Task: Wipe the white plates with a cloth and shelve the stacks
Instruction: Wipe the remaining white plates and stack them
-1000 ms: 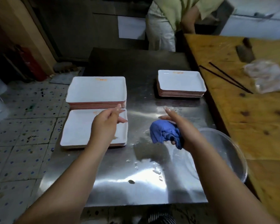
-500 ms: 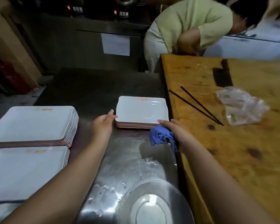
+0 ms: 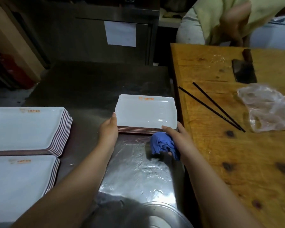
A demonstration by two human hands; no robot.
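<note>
You're bracketing the small stack of plates (image 3: 146,112) between both hands, likely readying a lift: your left hand (image 3: 109,129) is gripping its near-left corner, your right hand (image 3: 176,137) is fingering the near edge, balling the cloth (image 3: 161,144).

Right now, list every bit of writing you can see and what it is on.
Small plate stack: orange print on the far rim, too blurred to read.
Far left plate stack: same orange print, unreadable.
Near left plate stack: same orange print, unreadable.
Paper sheet on the cabinet: no writing visible.
</note>
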